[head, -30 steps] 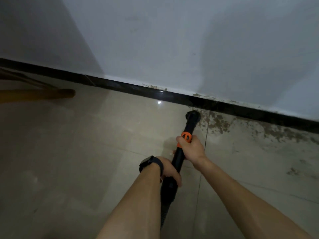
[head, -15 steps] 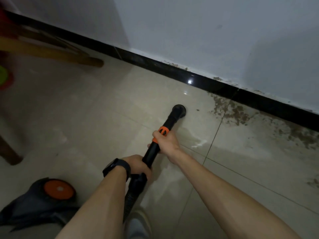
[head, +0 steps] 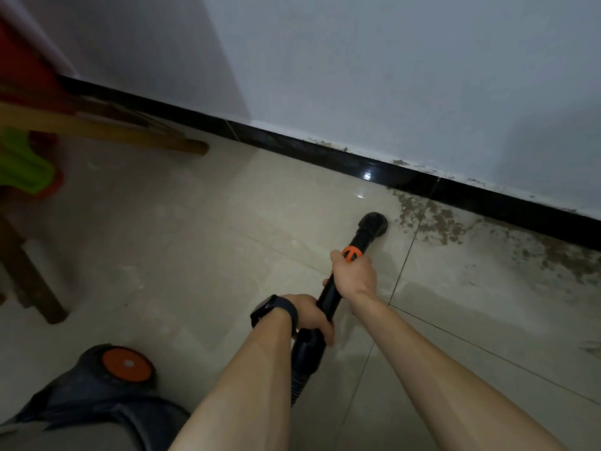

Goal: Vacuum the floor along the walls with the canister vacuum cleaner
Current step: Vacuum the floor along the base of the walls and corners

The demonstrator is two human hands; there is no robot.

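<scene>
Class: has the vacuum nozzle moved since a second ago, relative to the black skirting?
Yes. The nozzle has drawn back from the skirting, toward the person.

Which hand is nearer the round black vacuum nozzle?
Right. The right hand grips the black wand just behind the round black nozzle; the left hand holds it farther back.

Looks pretty dim and greyish-blue overall. Shows a big soft shadow across the left of the wall (head: 146,43), plus another at far right. Catches one small glare spot on the glossy baseboard (head: 367,175), echoed faintly on the floor (head: 227,255). Goes smeary and bent toward the left edge.
</scene>
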